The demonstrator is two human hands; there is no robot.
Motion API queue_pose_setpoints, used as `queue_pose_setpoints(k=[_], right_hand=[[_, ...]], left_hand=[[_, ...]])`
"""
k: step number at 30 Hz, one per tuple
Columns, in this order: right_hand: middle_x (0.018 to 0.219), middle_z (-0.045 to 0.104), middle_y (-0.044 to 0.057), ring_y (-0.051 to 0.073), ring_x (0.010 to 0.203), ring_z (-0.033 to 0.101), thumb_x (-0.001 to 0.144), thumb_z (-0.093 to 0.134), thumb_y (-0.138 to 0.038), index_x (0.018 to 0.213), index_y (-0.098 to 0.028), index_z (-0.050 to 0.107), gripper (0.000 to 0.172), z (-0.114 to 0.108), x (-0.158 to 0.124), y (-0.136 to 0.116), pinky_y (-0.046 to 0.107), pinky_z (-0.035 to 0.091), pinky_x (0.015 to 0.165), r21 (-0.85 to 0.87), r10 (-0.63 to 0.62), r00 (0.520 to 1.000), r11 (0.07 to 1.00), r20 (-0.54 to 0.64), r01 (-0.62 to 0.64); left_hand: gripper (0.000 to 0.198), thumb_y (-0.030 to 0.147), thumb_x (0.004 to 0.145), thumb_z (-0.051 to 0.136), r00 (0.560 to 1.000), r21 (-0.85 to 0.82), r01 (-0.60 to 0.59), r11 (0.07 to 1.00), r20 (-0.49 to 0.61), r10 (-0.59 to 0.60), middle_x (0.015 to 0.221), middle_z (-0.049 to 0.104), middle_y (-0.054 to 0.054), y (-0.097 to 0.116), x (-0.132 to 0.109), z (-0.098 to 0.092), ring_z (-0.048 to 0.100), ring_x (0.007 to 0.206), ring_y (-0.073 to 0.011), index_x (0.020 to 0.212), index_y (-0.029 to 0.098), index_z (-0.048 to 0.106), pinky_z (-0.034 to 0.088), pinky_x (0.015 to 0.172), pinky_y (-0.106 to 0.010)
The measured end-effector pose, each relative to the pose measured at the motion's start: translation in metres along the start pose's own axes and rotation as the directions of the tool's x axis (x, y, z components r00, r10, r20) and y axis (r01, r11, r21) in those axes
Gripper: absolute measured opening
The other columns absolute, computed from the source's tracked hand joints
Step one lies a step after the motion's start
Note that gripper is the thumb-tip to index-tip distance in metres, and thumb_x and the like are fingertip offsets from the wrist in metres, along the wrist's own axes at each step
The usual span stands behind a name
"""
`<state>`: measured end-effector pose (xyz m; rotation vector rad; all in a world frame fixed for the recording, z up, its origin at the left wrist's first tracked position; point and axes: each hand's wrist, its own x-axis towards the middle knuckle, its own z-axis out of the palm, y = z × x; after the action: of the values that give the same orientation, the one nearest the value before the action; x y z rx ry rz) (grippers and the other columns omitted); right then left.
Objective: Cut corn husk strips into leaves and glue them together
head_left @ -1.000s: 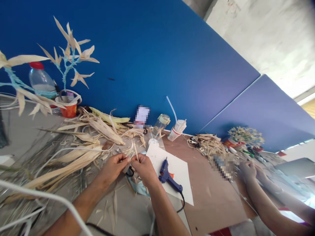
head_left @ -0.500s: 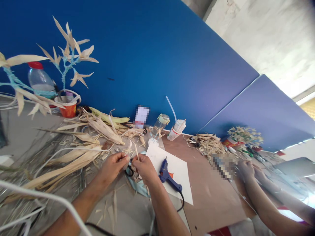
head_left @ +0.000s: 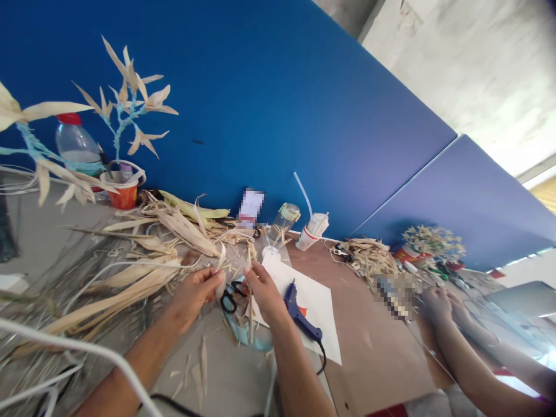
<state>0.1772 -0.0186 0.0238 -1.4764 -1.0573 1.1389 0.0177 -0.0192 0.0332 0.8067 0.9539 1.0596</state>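
My left hand (head_left: 198,292) is closed in a pinch on a pale strip of corn husk (head_left: 223,255), which sticks up past the fingertips. Opposite it, my right hand (head_left: 264,292) pinches a narrow husk strip (head_left: 251,318) that runs up and down through the fingers. The two hands are apart. Between and below them, black-handled scissors (head_left: 227,302) lie on a light blue item (head_left: 256,340) with husk scraps on it. Right of my right hand, a blue glue gun (head_left: 299,313) rests on a white sheet (head_left: 328,301).
Dried corn husks (head_left: 130,278) cover the table's left side. A clear jar (head_left: 286,217), a paper cup (head_left: 306,236) and a husk flower in a red pot (head_left: 124,194) stand along the blue partition (head_left: 243,104). A white cable (head_left: 87,348) crosses the front left. Another person's hands (head_left: 443,304) work at right.
My hands have moved apart. The narrow strip in my right hand now hangs below the fingers, and more of the scissors shows between the hands.
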Motion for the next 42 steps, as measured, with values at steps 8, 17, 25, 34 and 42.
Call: queue_pose_setpoints(k=[8, 17, 25, 34, 42], right_hand=[[0.093, 0.065, 0.008, 0.02, 0.088, 0.061, 0.079, 0.053, -0.017, 0.093, -0.018, 0.07, 0.023, 0.0, -0.007, -0.006, 0.034, 0.048, 0.083, -0.319, -0.417, 0.897, 0.838, 0.147, 0.442], [0.067, 0.051, -0.003, 0.012, 0.064, 0.048, 0.068, 0.063, -0.015, 0.062, -0.018, 0.06, 0.007, 0.012, -0.015, -0.008, 0.024, 0.037, 0.062, -0.246, -0.311, 0.904, 0.889, 0.293, 0.386], [0.052, 0.053, -0.006, 0.007, 0.041, 0.041, 0.062, 0.071, -0.031, 0.063, -0.018, 0.055, 0.02, 0.007, 0.001, 0.0, 0.021, 0.031, 0.047, 0.404, 0.002, 0.996, 0.914, 0.087, -0.037], [0.054, 0.061, -0.003, 0.006, 0.039, 0.046, 0.058, 0.08, -0.024, 0.063, -0.016, 0.057, 0.025, 0.004, 0.004, -0.001, 0.018, 0.036, 0.04, 0.631, 0.079, 0.982, 0.756, 0.174, -0.172], [0.054, 0.062, -0.002, 0.005, 0.039, 0.047, 0.059, 0.08, -0.021, 0.062, -0.015, 0.059, 0.022, 0.007, 0.001, -0.003, 0.016, 0.037, 0.039, 0.637, 0.085, 0.969, 0.74, 0.23, -0.216]], left_hand=[[0.043, 0.049, 0.053, 0.08, 1.0, 0.024, 0.008, 1.0, 0.007, -0.008, 0.049, 0.041, 0.01, -0.006, 0.002, -0.004, 0.031, 0.046, -0.006, 0.068, 0.016, 0.057, 0.024, 0.046, -0.021], [0.041, 0.05, 0.058, 0.08, 0.999, 0.035, -0.02, 0.999, 0.036, 0.019, 0.051, 0.043, 0.008, -0.005, 0.0, -0.003, 0.03, 0.046, -0.0061, 0.071, 0.015, 0.061, 0.022, 0.045, -0.021], [0.048, 0.061, 0.069, 0.067, 0.994, -0.031, -0.111, 0.993, -0.013, 0.111, 0.064, 0.051, 0.004, -0.014, 0.004, -0.006, 0.028, 0.044, -0.0045, 0.083, 0.015, 0.065, 0.023, 0.044, -0.021], [0.045, 0.047, 0.064, 0.077, 0.995, -0.121, 0.01, 0.993, 0.1, 0.002, 0.054, 0.042, 0.01, -0.019, 0.001, 0.004, 0.027, 0.043, -0.0043, 0.092, 0.018, 0.058, 0.021, 0.043, -0.019], [0.043, 0.039, 0.062, 0.083, 0.972, -0.222, 0.145, 0.964, 0.212, -0.097, 0.051, 0.043, 0.01, -0.017, -0.001, 0.003, 0.026, 0.041, -0.0018, 0.089, 0.016, 0.059, 0.025, 0.043, -0.017]])
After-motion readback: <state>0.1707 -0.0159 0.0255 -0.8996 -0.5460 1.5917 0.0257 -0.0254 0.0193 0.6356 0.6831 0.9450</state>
